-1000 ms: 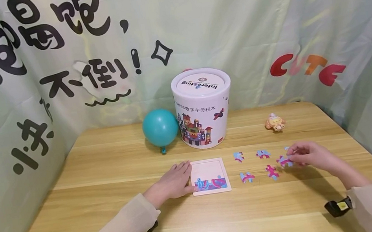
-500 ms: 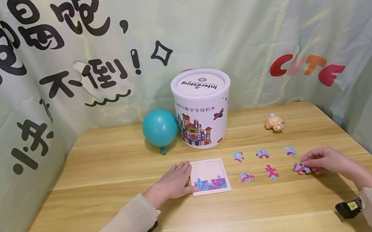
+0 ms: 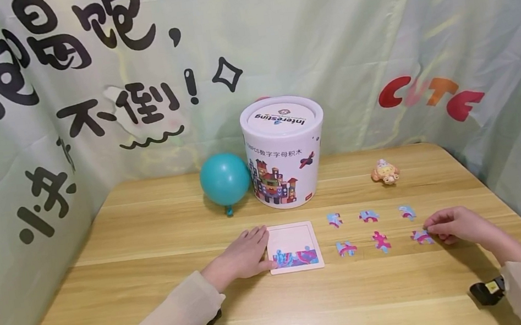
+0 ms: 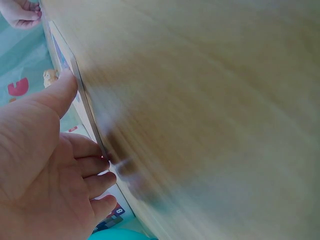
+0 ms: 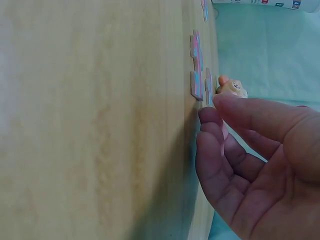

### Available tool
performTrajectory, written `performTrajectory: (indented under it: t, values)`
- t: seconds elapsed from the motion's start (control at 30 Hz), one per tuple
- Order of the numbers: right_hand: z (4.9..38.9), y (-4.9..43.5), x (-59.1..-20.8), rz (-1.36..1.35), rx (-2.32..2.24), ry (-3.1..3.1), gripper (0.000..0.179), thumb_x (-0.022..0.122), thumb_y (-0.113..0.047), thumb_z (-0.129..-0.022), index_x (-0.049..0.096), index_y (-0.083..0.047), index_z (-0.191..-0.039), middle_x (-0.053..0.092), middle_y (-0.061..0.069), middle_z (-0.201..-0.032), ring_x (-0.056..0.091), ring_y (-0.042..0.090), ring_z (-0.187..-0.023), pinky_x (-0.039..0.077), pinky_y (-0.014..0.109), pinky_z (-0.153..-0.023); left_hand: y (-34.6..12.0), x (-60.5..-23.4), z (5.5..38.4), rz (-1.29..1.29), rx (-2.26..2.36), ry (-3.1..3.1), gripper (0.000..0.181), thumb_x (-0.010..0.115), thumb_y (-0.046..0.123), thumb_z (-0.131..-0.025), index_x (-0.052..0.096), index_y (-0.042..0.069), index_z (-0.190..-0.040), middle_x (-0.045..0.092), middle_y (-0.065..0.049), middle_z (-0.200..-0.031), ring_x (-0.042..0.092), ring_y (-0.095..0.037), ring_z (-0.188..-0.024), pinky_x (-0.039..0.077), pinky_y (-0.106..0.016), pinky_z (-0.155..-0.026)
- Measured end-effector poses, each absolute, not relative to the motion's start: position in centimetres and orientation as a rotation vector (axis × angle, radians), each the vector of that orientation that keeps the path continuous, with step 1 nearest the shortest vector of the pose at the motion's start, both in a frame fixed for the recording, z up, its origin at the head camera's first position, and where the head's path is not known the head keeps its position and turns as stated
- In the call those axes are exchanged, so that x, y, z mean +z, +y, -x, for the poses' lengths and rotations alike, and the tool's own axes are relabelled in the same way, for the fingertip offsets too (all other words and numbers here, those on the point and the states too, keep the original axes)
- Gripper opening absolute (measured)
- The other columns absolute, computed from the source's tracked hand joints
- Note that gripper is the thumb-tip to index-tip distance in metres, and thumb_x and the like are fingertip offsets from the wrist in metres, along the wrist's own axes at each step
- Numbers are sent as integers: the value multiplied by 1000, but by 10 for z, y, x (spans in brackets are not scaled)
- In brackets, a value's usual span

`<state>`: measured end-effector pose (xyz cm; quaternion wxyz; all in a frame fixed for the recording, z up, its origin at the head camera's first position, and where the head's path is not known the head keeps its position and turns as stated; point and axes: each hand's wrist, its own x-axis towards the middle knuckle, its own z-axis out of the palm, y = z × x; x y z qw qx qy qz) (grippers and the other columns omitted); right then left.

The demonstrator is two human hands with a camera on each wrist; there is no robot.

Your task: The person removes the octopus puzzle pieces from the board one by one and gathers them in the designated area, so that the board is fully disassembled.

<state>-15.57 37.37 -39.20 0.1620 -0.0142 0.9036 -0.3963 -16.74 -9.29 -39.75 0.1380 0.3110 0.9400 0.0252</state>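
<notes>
My left hand (image 3: 242, 255) rests at the left edge of a square puzzle tray (image 3: 291, 240), fingers extended. In the left wrist view its thumb (image 4: 64, 91) lies against the tray's side. A strip of blue, purple and pink puzzle pieces (image 3: 296, 258) fills the tray's near end. My right hand (image 3: 456, 225) is beside a pink-and-blue puzzle piece (image 3: 422, 237) lying flat on the table. In the right wrist view, thumb and fingers are loosely bent, their tips just short of a puzzle piece (image 5: 196, 85), with nothing seen between them.
More loose pieces lie in two rows, including a pink piece (image 3: 381, 241) and a blue piece (image 3: 406, 212). Behind stand a white bucket (image 3: 284, 153) and a teal balloon (image 3: 225, 178). A small toy figure (image 3: 384, 172) sits back right on the wooden table (image 3: 311, 311).
My right hand has moved right and nearer with the puzzle piece, set it down at the right end of the front row and let go. My left hand has stayed put.
</notes>
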Motion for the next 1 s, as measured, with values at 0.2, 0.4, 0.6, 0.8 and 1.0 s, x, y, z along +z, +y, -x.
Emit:
performTrajectory:
  t: [0.2,0.4,0.6,0.8,1.0]
  values:
    - [157,373,-389,54,-1108,2599,27,55,-9,-92,56,16,-103,58,5,-82,52,15,-68,51,27,-60,-92,-398,168,-901,60,2721,80,46,53,-90,26,-3,-143,19,-16,-149,17,-28,-136,15,-41,-109]
    - [157,354,-379,128,-1101,2638,31,58,-17,-92,58,10,-105,58,6,-80,52,16,-66,48,27,-57,-93,-398,167,-899,73,2720,80,47,53,-90,26,-3,-143,19,-16,-149,17,-28,-136,15,-41,-109]
    - [157,315,-363,329,-1165,2669,32,58,-19,-92,58,9,-107,58,11,-81,53,20,-64,50,32,-58,-94,-397,166,-909,82,2727,78,47,51,-90,26,-4,-142,19,-16,-149,17,-28,-136,15,-41,-109]
    - [160,269,-348,516,-1211,2629,27,59,-16,-91,60,7,-104,60,13,-83,56,24,-68,52,34,-59,-94,-396,165,-937,86,2724,76,46,50,-92,26,-3,-142,19,-17,-149,17,-29,-136,15,-42,-109]
    - [163,226,-347,708,-1193,2575,18,60,-7,-89,62,6,-101,59,10,-79,53,16,-63,50,30,-55,-96,-397,163,-937,100,2706,80,45,54,-90,24,-2,-144,16,-15,-150,14,-27,-137,13,-41,-110]
